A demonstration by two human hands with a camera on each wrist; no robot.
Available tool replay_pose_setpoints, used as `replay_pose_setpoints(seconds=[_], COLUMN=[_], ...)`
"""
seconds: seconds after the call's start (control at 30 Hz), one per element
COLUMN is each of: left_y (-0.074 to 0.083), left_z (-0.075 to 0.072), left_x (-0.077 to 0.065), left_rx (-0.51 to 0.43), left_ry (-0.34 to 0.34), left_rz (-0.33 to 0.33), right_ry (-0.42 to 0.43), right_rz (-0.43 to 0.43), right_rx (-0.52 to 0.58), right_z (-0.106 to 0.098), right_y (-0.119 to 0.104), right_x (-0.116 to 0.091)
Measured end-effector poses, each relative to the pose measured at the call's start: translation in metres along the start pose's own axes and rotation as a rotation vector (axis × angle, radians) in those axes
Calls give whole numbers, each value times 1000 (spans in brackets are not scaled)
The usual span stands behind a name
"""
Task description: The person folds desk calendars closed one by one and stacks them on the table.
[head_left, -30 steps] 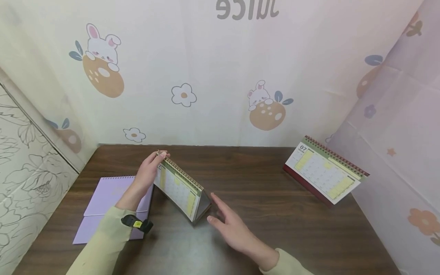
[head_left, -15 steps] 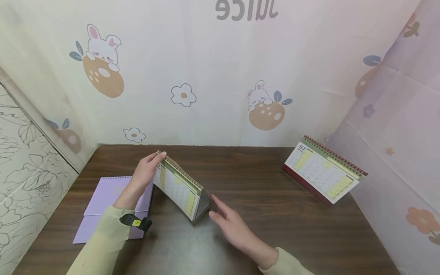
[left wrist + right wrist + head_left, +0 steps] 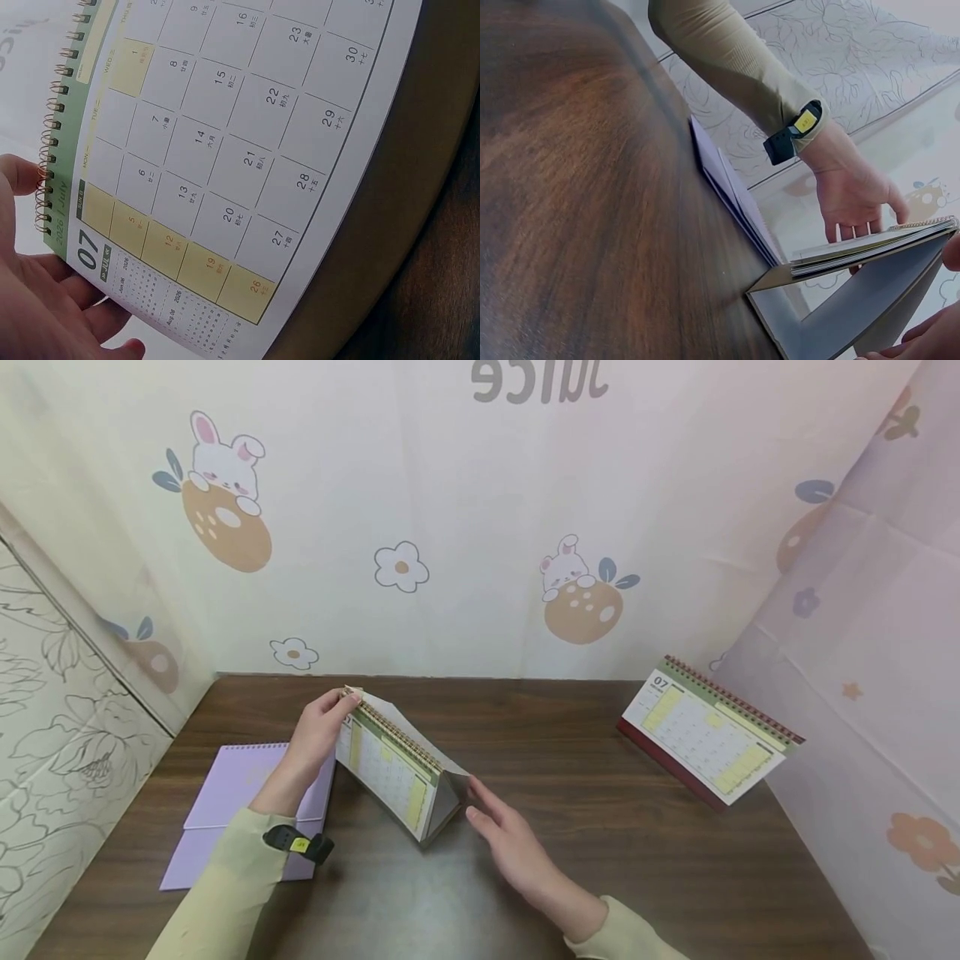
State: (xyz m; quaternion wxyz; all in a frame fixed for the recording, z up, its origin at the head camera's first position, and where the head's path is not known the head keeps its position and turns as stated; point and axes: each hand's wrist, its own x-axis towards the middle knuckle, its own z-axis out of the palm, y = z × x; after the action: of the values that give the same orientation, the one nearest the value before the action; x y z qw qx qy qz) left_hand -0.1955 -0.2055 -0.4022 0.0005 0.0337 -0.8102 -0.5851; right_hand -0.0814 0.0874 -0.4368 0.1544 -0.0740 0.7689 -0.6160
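A green-topped desk calendar (image 3: 382,764) stands like a tent on the table, showing a July page. My left hand (image 3: 318,731) grips its far left corner by the spiral binding; in the left wrist view the thumb (image 3: 22,174) lies at the rings, with fingers (image 3: 79,296) behind the page. Behind the spiral rises a pale sheet (image 3: 420,739), lifted off the back. My right hand (image 3: 517,852) is at the near right end, its fairly straight index finger touching that sheet's corner and the thumb apart from it. In the right wrist view the calendar's open end (image 3: 855,300) shows.
A closed purple spiral notebook (image 3: 202,852) with a band lies under the left forearm. Another desk calendar (image 3: 705,731), with a red base, stands at the right of the wooden table (image 3: 540,735). A printed curtain (image 3: 480,485) hangs behind.
A sheet at the calendar's back has swung up above the spiral. My right hand has moved slightly up and right with it; the left hand keeps its grip in place.
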Motion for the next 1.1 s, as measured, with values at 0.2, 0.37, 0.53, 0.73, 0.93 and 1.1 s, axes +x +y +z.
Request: replay_pose_setpoints(seconds=[0.2,0.37,0.53,0.73,0.93,1.1], left_y=[1,1,0,3,8,11], left_z=[0,0,-1,-4,-11,-18], left_x=[0,2,4,3,1,2], left_rx=[-21,-29,-56,-33,-7,5], left_ry=[32,50,55,50,-4,-56], left_rz=[18,28,27,14,-19,-28], right_ry=[-13,-24,-12,29,31,17], right_rz=[11,10,-16,-61,-95,-133], right_rx=[54,69,102,170,298,417], right_z=[1,1,0,-2,-7,-10], right_y=[3,0,-5,-12,-15,-17], right_x=[2,5,6,9,13,15])
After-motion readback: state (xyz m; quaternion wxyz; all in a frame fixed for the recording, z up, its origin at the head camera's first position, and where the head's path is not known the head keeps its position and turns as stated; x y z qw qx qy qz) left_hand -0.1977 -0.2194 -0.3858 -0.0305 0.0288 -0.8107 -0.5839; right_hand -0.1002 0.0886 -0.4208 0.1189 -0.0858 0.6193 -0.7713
